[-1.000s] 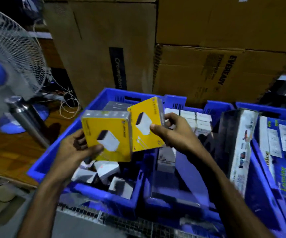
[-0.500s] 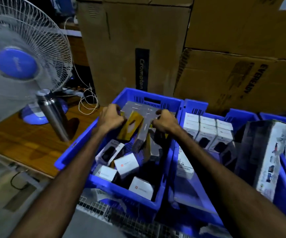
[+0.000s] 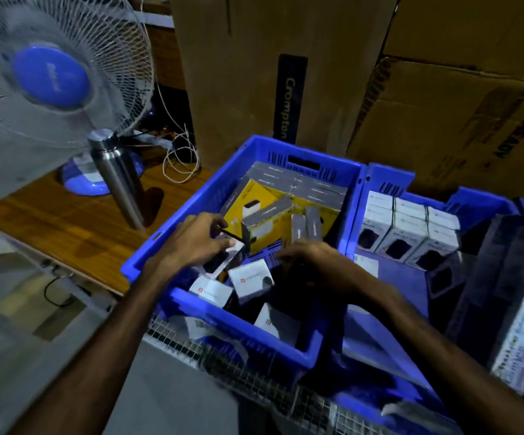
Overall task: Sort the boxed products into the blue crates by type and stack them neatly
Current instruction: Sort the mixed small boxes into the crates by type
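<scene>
Boxes [image 3: 251, 279] look light, stiff cardboard; take them across flat sides. Left grip [image 3: 196, 243] pinches a white one in the crate [image 3: 314, 353]; right grip [image 3: 312, 262], beside it, unclear.

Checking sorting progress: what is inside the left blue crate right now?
The left blue crate holds yellow boxes with grey tops toward the back and loose white boxes near the front. Both hands, left hand and right hand, cover what lies beneath them.
</scene>
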### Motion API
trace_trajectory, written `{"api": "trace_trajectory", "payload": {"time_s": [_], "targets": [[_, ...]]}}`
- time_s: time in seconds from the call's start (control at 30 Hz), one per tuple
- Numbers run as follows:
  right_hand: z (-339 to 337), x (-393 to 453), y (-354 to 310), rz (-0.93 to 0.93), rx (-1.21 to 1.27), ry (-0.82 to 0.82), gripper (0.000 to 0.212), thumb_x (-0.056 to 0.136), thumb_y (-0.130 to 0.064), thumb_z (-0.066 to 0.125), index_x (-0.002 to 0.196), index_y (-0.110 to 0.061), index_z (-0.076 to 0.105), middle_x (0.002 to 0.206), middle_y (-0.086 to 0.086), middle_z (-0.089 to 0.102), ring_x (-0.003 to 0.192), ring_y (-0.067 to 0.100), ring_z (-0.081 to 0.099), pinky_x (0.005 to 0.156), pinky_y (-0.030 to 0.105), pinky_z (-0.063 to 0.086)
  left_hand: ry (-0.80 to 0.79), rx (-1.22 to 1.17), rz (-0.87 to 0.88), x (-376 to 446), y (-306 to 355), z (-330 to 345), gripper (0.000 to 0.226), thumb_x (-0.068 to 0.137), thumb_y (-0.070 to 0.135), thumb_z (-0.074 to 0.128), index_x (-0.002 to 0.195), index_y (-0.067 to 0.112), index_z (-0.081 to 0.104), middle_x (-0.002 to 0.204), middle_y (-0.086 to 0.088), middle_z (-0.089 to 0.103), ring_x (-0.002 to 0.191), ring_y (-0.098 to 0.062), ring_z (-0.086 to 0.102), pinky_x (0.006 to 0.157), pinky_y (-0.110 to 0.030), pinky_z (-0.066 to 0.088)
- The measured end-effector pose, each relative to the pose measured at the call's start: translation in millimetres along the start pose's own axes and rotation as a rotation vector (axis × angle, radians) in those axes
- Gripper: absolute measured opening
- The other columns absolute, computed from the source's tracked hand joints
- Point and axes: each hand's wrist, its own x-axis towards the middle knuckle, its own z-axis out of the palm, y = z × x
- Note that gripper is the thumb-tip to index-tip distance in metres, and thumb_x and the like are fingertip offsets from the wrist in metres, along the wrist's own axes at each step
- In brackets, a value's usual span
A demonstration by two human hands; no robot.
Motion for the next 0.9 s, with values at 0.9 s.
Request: {"api": "trace_trajectory", "payload": {"time_s": [0.9], "targets": [[-19, -18, -32, 0.059, 0.407, 0.271, 0.071, 0.076, -0.035, 0.089, 0.138, -0.028, 0.055, 0.133, -0.006, 0.064, 0.113, 0.01, 0.062, 0.093, 0.038, 0.058, -0.184, -0.256, 0.058, -15, 30, -32, 0.067, 0.076, 0.002, 0.088, 0.125, 0.015, 0.044, 0.102, -0.004, 0.067, 0.079, -0.013, 0.07, 0.068, -0.039, 0.062]]}}
